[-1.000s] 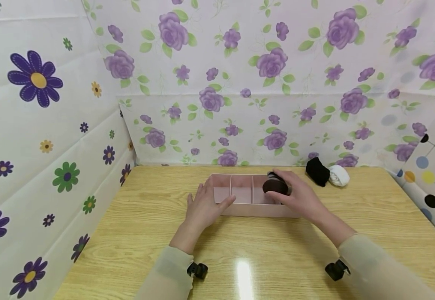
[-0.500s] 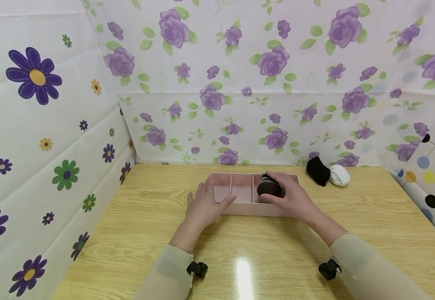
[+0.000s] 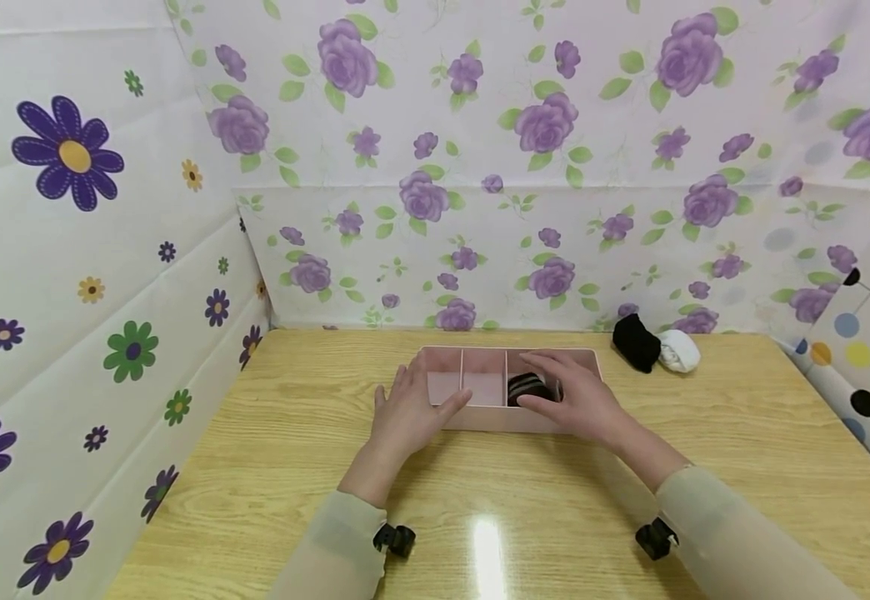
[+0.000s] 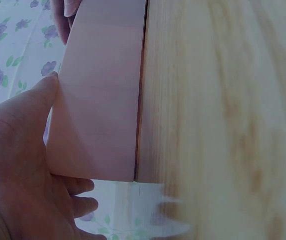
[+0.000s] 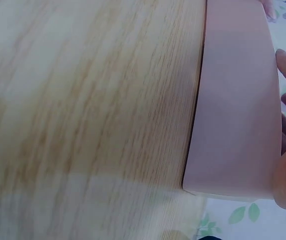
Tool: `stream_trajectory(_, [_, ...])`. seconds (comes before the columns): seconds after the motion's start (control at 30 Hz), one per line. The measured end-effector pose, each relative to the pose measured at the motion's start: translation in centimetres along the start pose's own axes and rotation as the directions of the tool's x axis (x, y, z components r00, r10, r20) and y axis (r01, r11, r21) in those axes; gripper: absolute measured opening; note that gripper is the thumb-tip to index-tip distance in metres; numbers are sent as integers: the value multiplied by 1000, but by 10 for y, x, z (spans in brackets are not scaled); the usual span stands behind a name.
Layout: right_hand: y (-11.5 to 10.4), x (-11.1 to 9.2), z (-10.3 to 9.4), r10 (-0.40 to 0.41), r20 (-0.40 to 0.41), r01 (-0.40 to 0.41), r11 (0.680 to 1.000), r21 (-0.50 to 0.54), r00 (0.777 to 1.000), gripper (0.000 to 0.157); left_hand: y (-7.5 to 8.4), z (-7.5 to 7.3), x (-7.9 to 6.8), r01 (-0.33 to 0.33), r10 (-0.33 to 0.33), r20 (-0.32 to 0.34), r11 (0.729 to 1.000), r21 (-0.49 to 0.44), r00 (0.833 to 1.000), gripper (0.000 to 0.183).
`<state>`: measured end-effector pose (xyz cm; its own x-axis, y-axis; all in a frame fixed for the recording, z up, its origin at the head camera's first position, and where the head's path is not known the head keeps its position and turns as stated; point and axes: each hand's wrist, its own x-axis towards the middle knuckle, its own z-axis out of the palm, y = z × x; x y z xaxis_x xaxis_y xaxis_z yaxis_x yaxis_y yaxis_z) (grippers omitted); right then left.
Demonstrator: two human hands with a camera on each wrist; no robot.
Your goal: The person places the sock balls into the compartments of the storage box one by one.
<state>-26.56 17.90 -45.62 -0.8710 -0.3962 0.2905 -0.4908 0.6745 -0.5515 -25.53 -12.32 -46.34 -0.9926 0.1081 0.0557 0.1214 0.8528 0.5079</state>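
Observation:
A pink box [image 3: 521, 419] with dividers stands on the table. In its right-hand compartment lies a dark rolled-up sock bundle [image 3: 527, 388] with pale stripes. Just above that compartment is my right hand [image 3: 583, 400], its fingers spread apart around the bundle and not gripping it. My left hand [image 3: 409, 414] rests at the box's left end. In the left wrist view, its thumb touches the top edge of the front wall and its fairly straight fingers lie by the end wall. The right wrist view hides the bundle behind the box's front wall.
Behind and right of the box, a black cloth bundle [image 3: 636, 342] and a white cloth bundle [image 3: 678, 351] lie side by side on the wooden table [image 3: 315, 467]. Flower-printed sheets [image 3: 435, 167] hang along the back and left edges.
My right hand has moved left with the sock bundle, lowered it into the right-hand compartment and let go of it. The left hand has stayed at the box's left end.

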Motion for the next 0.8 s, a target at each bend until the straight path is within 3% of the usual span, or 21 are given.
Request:
stream_trajectory(0.5, [2, -3, -3, -39, -33, 39, 999, 9, 999, 71, 0, 1, 0, -6, 6, -3, 1000, 1, 1000, 119])
stream_trajectory(0.8, [10, -6, -26, -3, -56, 1, 1000, -28, 998, 79, 0, 1, 0, -1, 1, -3, 1000, 0, 1000, 118])
